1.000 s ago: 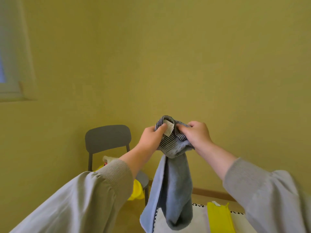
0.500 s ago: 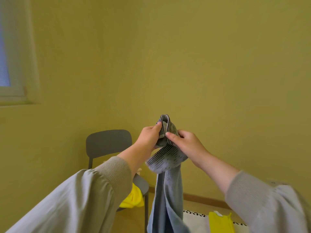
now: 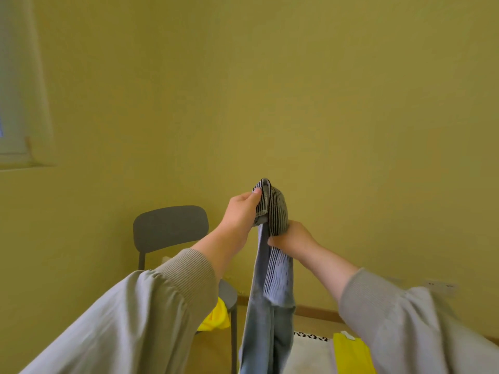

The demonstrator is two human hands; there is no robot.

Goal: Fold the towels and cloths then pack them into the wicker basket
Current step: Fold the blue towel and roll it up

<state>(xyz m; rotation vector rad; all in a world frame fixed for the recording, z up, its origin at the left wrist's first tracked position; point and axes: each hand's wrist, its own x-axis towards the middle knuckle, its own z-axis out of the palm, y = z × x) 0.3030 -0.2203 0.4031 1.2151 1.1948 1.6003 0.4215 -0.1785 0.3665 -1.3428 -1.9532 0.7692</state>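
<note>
Two hands held one towel up against the yellow wall, with everything else low in the view. At the far left edge stood a pale window (image 3: pixel 16 103). Right of it, a grey chair (image 3: pixel 170 225) faced the person, with a crumpled yellow cloth (image 3: pixel 214 318) on its seat, partly behind the left sleeve.

The left hand (image 3: pixel 240 211) gripped the top corner of the blue-grey towel (image 3: pixel 272 306), thumb pressed on its dark striped band, just where it had been a second before. The towel hung straight down from that grip in a long, narrow, bunched drop. The right hand (image 3: pixel 294 237) had changed: a second earlier it pinched the same top corner level with the left, and now it had slid down the striped edge and pinched the cloth lower.

That slide suggested the person was tracing the hem to find the next corner, so the towel could be spread out. Folding proper appeared not yet begun.

At the near right lay a patterned white cloth (image 3: pixel 310 344) and a flat yellow cloth (image 3: pixel 348 349) touching it. The wicker basket was not in view.
</note>
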